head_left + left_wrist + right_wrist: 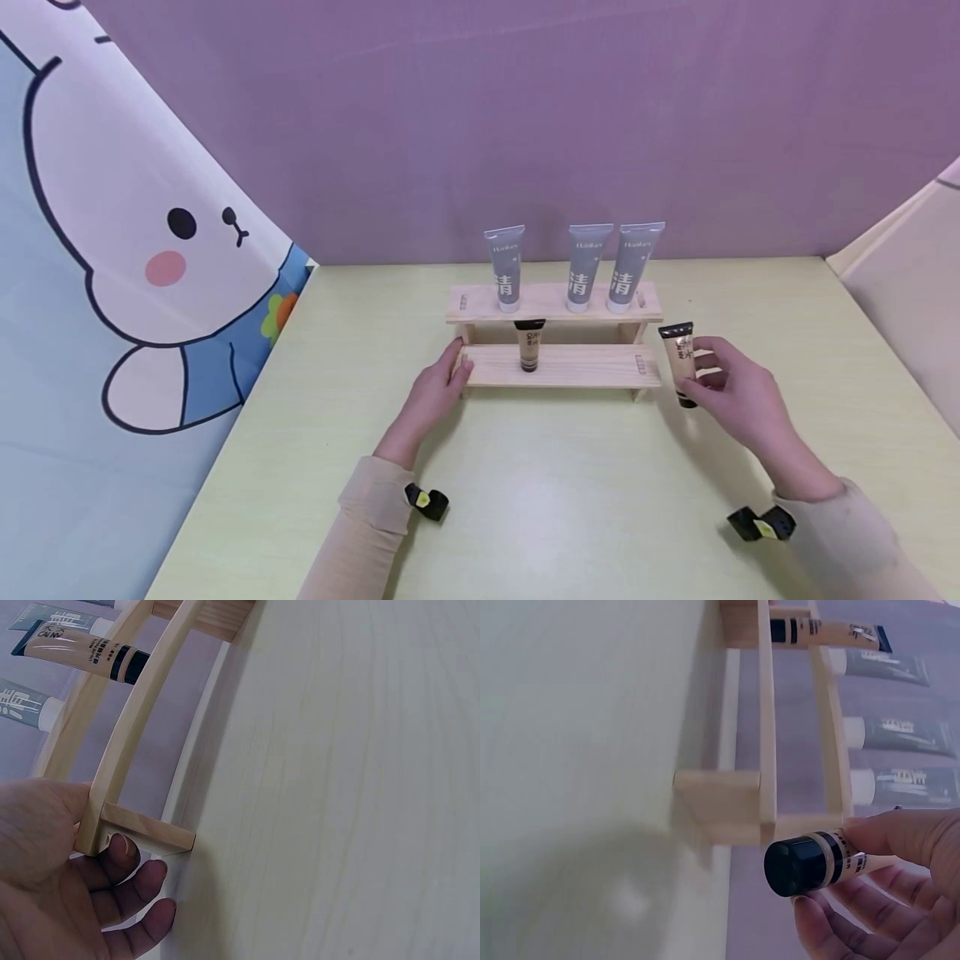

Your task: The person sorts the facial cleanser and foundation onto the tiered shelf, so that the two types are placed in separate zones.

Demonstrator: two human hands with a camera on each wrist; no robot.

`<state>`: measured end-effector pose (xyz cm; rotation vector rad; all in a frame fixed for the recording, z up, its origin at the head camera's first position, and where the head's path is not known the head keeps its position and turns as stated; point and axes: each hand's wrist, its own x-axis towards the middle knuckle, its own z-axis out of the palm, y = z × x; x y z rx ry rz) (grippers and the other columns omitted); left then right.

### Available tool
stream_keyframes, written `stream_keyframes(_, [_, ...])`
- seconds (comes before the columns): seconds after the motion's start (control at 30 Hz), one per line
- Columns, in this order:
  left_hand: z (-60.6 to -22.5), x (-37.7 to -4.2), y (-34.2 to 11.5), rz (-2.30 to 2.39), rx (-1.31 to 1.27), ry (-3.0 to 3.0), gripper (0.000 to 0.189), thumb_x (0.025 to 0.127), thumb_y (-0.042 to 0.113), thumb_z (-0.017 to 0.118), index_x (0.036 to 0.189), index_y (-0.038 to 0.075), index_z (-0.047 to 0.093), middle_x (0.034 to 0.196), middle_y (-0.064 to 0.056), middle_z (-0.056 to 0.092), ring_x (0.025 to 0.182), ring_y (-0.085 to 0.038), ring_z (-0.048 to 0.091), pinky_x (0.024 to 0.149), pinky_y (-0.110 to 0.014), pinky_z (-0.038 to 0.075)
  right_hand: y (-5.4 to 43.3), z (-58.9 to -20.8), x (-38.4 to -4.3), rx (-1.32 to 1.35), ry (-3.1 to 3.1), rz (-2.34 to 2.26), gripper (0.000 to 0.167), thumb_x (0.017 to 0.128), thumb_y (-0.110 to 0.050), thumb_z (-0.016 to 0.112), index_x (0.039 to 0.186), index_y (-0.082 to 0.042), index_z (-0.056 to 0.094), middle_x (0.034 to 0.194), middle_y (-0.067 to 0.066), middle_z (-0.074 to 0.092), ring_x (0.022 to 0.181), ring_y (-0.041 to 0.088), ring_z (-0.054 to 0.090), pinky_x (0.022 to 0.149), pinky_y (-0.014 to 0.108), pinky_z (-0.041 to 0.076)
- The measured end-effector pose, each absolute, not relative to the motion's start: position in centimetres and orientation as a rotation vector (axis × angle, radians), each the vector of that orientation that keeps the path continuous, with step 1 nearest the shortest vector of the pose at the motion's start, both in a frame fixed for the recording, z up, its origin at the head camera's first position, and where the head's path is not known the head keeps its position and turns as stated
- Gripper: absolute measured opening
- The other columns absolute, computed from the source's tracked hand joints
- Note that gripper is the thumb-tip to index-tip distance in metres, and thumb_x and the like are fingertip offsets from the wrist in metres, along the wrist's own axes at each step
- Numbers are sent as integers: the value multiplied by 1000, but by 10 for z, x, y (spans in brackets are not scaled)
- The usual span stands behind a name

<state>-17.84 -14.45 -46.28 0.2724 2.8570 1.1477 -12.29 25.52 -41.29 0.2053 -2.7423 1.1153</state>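
A two-tier wooden rack (pixel 577 371) stands on the table. My left hand (pixel 435 389) grips the left end of its lower tier, thumb over the board and fingers curled at the end support (pixel 146 825). Just off the rack's right end, my right hand (pixel 738 392) pinches a beige squeeze tube (pixel 681 358), its black cap (pixel 793 867) pointing down. A second beige tube (pixel 529 346) stands cap-down on the lower tier, left of the middle. On the upper tier stand three grey-blue tubes (pixel 506 262) with white caps, one at the left and two at the right.
The pale wood-grain table (pixel 517 492) extends on both sides of the rack and in front of it. A purple backdrop (pixel 525 125) rises behind. At the left hangs a cloth with a cartoon animal (pixel 150 208), and a pale cloth (pixel 907 275) hangs at the right.
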Motion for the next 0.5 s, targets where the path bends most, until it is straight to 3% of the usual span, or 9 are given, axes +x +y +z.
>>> stream_keyframes(0.23, [-461, -178, -144, 1146, 272, 2847, 56, 105, 36, 43, 154, 13, 29, 145, -19, 47, 131, -38, 44, 107, -51, 37, 232, -408, -132, 218, -2707, 1234, 45, 87, -11, 74, 126, -1, 52, 103, 23, 67, 86, 38, 69, 65, 30, 58])
stream_keyframes(0.5, [-461, -177, -144, 1146, 264, 2848, 55, 105, 35, 43, 154, 15, 29, 146, -17, 46, 133, -37, 43, 107, -50, 37, 200, -406, -147, 255, -2653, 1367, 39, 86, -4, 72, 120, -1, 53, 103, 21, 67, 88, 36, 68, 74, 40, 58])
